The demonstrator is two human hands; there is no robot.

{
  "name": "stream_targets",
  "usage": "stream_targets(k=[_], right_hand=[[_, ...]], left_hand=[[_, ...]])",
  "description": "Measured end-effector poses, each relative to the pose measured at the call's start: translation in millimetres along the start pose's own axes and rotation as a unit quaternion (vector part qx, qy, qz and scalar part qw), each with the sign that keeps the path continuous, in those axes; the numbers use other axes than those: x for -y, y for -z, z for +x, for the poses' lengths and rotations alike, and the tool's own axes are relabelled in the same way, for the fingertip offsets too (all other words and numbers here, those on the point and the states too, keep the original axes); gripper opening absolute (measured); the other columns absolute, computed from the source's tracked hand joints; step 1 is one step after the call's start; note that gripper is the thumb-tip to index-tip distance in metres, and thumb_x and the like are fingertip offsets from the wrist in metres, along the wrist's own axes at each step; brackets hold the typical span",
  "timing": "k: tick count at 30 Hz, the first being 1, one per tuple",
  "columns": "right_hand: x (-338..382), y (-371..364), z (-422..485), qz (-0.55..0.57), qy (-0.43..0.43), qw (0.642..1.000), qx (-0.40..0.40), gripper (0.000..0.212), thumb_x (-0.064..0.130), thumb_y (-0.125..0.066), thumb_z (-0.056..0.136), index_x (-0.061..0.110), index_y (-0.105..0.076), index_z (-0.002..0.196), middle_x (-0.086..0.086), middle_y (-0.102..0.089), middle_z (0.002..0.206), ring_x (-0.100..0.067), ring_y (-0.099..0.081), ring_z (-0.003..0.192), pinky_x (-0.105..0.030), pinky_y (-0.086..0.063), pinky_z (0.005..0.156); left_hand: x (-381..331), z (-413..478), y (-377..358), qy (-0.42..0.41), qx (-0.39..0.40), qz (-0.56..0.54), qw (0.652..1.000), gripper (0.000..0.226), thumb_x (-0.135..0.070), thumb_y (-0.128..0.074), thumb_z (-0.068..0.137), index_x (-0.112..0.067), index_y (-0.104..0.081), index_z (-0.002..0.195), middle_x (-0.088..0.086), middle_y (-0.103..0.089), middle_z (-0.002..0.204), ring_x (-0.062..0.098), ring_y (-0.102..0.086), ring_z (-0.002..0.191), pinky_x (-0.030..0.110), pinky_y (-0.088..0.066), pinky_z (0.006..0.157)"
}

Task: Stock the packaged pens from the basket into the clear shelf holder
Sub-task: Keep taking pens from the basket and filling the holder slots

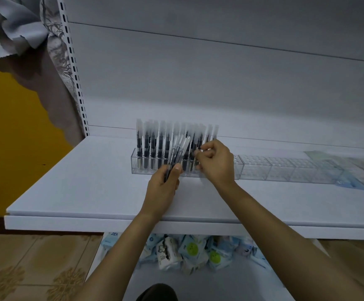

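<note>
Stocking is well under way, with the left part of the clear holder (285, 168) already filled. The holder lies along the back of the white shelf (90, 187), and standing pens (153, 144) fill its left end, while the slots towards the shelf's right edge are empty. The left hand (163, 187) grips a bundle of pens (177, 153), tilted up in front of the holder. The right hand (217, 162) has its fingers curled and seems to pinch a single pen (199, 146) at the right end of the filled row, though blur makes this uncertain. The step in hand looks like seating that pen. Next, the right hand should draw one pen from the bundle and lower it upright into the nearest empty slot. The basket is out of view
</note>
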State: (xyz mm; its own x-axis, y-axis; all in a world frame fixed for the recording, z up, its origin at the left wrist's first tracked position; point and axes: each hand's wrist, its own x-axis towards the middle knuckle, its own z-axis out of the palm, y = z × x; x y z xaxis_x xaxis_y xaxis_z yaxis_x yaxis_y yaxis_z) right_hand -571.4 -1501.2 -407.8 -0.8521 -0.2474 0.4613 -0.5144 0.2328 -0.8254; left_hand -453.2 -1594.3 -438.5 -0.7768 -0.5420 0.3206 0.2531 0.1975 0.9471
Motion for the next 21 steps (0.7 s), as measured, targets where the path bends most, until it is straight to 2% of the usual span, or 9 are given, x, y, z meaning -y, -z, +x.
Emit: stream_targets(k=[3, 7, 9, 13, 15, 17, 19, 21], right_hand=[[9.9, 6.6, -22.3, 0.088, -0.02, 0.995, 0.039, 0.016, 0.022, -0.064, 0.09, 0.007, -0.063, 0.085, -0.008, -0.069, 0.07, -0.021, -0.066, 0.057, -0.037, -0.055, 0.055], [25.3, 10.0, -44.3, 0.14, -0.075, 0.98, 0.12, 0.027, 0.033, -0.058, 0.093, 0.008, -0.065, 0.087, -0.006, -0.071, 0.077, -0.019, -0.067, 0.06, -0.032, -0.053, 0.058], [27.8, 10.7, -48.1, 0.159, -0.089, 0.975, 0.129, 0.025, 0.032, -0.057, 0.094, 0.009, -0.066, 0.09, -0.005, -0.071, 0.081, -0.018, -0.067, 0.063, -0.031, -0.053, 0.058], [28.1, 12.0, -52.3, 0.171, -0.092, 0.968, 0.16, 0.011, 0.025, -0.061, 0.092, 0.015, -0.066, 0.089, -0.002, -0.071, 0.084, -0.011, -0.067, 0.068, -0.026, -0.052, 0.058], [27.1, 13.2, -51.3, 0.184, -0.105, 0.965, 0.156, 0.006, 0.02, -0.063, 0.091, 0.014, -0.065, 0.09, -0.004, -0.07, 0.083, -0.009, -0.067, 0.068, -0.024, -0.052, 0.057], [25.9, 15.9, -47.2, 0.209, -0.126, 0.963, 0.114, 0.011, 0.019, -0.063, 0.091, 0.009, -0.063, 0.096, -0.008, -0.07, 0.085, -0.011, -0.067, 0.068, -0.023, -0.053, 0.056], [25.6, 20.0, -41.0, 0.238, -0.145, 0.958, 0.064, 0.017, 0.019, -0.062, 0.092, 0.006, -0.061, 0.101, -0.01, -0.069, 0.087, -0.013, -0.067, 0.069, -0.023, -0.054, 0.056], [25.0, 22.6, -38.1, 0.249, -0.153, 0.955, 0.055, 0.018, 0.019, -0.062, 0.092, 0.006, -0.059, 0.104, -0.01, -0.069, 0.087, -0.014, -0.067, 0.069, -0.024, -0.055, 0.058]], left_hand=[[1.7, 0.8, 0.0, 0.006, 0.001, 0.007, 1.0, 0.042, -0.04, -0.041, 0.098, -0.003, -0.061, 0.093, -0.008, -0.044, 0.053, 0.003, -0.037, 0.045, 0.015, -0.032, 0.046], [1.1, 0.6, 0.8, 0.001, 0.011, 0.007, 1.0, 0.035, -0.037, -0.042, 0.099, -0.01, -0.058, 0.083, -0.004, -0.048, 0.057, 0.005, -0.04, 0.048, 0.017, -0.033, 0.048], [0.2, 0.1, 1.6, -0.01, 0.011, 0.007, 1.0, 0.03, -0.037, -0.046, 0.097, -0.014, -0.055, 0.079, -0.003, -0.05, 0.059, 0.006, -0.041, 0.049, 0.019, -0.034, 0.049], [0.5, 0.1, 3.3, -0.029, 0.018, 0.024, 0.999, 0.027, -0.041, -0.051, 0.091, -0.015, -0.058, 0.086, -0.003, -0.055, 0.062, 0.008, -0.046, 0.052, 0.022, -0.038, 0.052], [0.9, 0.0, 3.3, -0.02, 0.02, 0.018, 0.999, 0.027, -0.034, -0.051, 0.094, -0.009, -0.059, 0.091, -0.004, -0.058, 0.063, 0.008, -0.047, 0.052, 0.022, -0.04, 0.05], [0.3, -0.6, 2.0, -0.009, 0.022, 0.013, 1.0, 0.024, -0.028, -0.05, 0.097, -0.006, -0.058, 0.091, -0.004, -0.061, 0.064, 0.008, -0.045, 0.049, 0.021, -0.039, 0.048], [-0.3, -1.4, 0.6, -0.01, 0.022, 0.032, 0.999, 0.021, -0.026, -0.05, 0.098, -0.008, -0.057, 0.091, -0.004, -0.065, 0.066, 0.009, -0.044, 0.047, 0.022, -0.04, 0.048], [0.5, -1.2, 0.7, -0.016, 0.022, 0.056, 0.998, 0.018, -0.026, -0.05, 0.097, -0.011, -0.058, 0.089, -0.003, -0.067, 0.069, 0.006, -0.046, 0.049, 0.024, -0.04, 0.053]])
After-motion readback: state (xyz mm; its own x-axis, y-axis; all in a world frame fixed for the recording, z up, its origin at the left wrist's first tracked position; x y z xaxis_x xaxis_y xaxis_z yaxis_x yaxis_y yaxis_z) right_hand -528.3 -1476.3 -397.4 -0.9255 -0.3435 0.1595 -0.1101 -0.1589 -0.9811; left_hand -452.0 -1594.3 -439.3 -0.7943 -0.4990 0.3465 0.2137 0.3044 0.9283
